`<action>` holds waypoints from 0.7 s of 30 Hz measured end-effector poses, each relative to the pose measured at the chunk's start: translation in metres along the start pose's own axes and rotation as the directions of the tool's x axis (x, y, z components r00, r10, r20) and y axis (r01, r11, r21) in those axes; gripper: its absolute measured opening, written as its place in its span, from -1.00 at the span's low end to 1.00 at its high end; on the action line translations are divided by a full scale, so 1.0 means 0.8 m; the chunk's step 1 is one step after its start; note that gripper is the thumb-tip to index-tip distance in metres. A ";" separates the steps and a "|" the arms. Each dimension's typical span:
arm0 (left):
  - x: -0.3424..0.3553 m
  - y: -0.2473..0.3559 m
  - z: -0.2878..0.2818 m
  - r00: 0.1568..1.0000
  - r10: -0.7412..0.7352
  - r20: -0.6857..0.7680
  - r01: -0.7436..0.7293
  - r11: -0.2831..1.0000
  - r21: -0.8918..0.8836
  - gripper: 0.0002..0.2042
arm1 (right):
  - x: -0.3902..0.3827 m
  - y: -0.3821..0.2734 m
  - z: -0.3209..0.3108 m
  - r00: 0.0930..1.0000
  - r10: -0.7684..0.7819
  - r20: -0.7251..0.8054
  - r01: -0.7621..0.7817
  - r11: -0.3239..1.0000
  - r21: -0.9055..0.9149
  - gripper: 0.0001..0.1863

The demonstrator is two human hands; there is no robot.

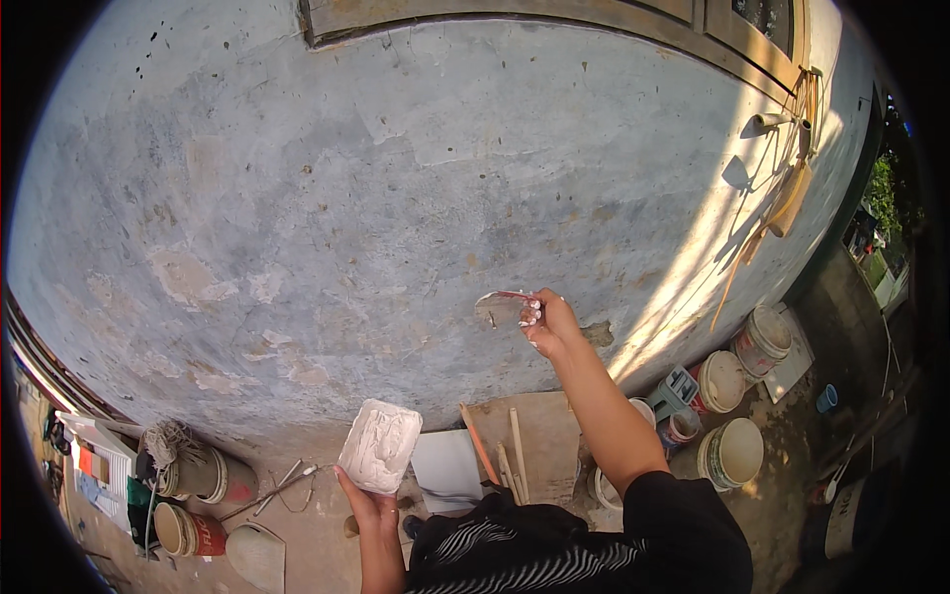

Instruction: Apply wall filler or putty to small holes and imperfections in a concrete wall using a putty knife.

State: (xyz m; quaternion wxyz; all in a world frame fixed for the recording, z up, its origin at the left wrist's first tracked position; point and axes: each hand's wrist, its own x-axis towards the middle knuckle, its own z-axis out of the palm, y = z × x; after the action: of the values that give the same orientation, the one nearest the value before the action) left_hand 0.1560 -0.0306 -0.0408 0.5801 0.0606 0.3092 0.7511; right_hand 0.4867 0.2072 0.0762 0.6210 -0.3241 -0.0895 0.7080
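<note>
My right hand point(547, 322) is raised to the grey-blue wall point(396, 198), its fingers closed round a putty knife point(503, 296) with a thin reddish edge. The blade is close against the wall; the exact contact is hard to make out. White paste is smeared over the fingers. Lower down and to the left, my left hand point(368, 507) grips the near end of a shallow rectangular tray point(417, 426). A layer of white putty point(381, 445), streaked and uneven, covers the tray's inside.
Buckets point(740, 450) stand along the wall's foot at right. More buckets point(188, 530) and a mop head point(173, 443) are at left. A brown board point(544, 445) with wooden sticks lies below the wall. Tools hang from a window frame point(752, 59) at upper right.
</note>
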 end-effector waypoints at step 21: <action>-0.005 0.002 0.011 1.000 -0.025 -0.010 0.026 1.000 0.007 -0.25 | 0.002 -0.011 -0.024 1.000 -0.030 0.005 0.030 0.995 -0.094 -0.87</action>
State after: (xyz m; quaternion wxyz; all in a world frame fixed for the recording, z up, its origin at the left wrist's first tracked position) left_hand 0.1601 -0.0311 -0.0317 0.5879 0.0551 0.3156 0.7428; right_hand 0.5048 0.2051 0.0657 0.6156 -0.3503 -0.1285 0.6941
